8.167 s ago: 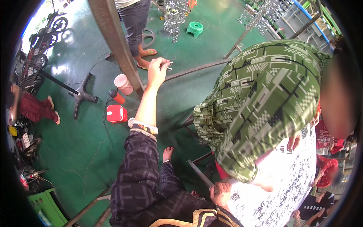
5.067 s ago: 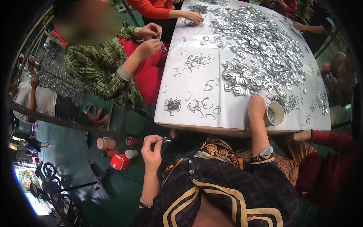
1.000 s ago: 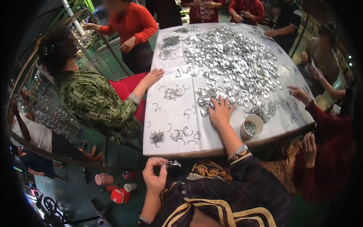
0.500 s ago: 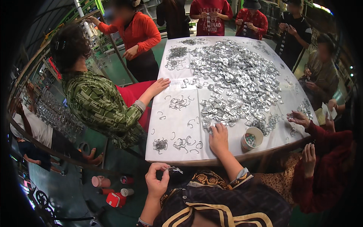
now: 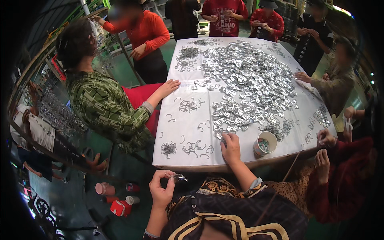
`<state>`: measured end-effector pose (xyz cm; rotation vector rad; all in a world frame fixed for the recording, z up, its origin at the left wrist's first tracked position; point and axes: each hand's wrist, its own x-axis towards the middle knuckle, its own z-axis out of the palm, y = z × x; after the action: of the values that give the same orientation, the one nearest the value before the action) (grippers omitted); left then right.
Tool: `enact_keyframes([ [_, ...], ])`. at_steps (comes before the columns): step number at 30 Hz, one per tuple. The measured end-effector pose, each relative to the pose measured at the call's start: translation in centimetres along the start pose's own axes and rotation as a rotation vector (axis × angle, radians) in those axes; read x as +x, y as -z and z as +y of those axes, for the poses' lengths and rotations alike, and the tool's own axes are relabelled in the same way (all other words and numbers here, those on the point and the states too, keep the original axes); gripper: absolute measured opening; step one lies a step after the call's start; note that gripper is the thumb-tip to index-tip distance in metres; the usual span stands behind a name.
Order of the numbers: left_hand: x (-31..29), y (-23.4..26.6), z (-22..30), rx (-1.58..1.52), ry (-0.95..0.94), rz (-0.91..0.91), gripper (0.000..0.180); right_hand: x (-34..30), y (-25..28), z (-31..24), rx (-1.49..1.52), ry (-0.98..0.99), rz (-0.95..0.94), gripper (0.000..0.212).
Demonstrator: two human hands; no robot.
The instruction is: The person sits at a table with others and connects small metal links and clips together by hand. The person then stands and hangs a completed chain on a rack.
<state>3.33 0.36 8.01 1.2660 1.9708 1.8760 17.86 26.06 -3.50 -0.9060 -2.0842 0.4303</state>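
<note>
In front of the table's near edge, my left hand (image 5: 161, 189) pinches a thin wire hook between thumb and fingertips, with a small shiny metal piece (image 5: 182, 177) at its end. My right hand (image 5: 231, 149) rests at the near edge of a big pile of shiny buckle-like metal pieces (image 5: 248, 80). Its fingers are bent together over a metal piece at their tips, partly hidden. Loose wire hooks (image 5: 194, 149) lie on the white-covered table (image 5: 184, 90) to the left, beside a dense heap of hooks (image 5: 169, 149).
A white cup (image 5: 265, 144) of small coloured pieces stands right of my right hand. Co-workers surround the table; one in green-patterned clothing (image 5: 106, 104) rests a hand on its left edge. Red and pink containers (image 5: 121, 208) stand on the floor at lower left.
My left hand has shifted slightly left with the hook and metal piece. My right hand stays at the pile's edge. A co-worker at right has put a hand onto the table.
</note>
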Motion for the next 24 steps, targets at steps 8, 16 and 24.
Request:
enact_keyframes([
  [8,0.1,0.0,-0.3,0.009,-0.007,0.003,0.014,-0.2,0.1,0.5,-0.080,0.002,0.031,0.037],
  [16,-0.1,0.8,-0.4,0.074,0.039,-0.044,0.014,0.0,-0.4,1.1,-0.213,0.049,0.108,0.028],
  [24,-0.3,1.0,-0.3,0.094,0.020,0.012,0.014,0.4,-0.7,0.7,-0.337,-0.064,0.002,0.039],
])
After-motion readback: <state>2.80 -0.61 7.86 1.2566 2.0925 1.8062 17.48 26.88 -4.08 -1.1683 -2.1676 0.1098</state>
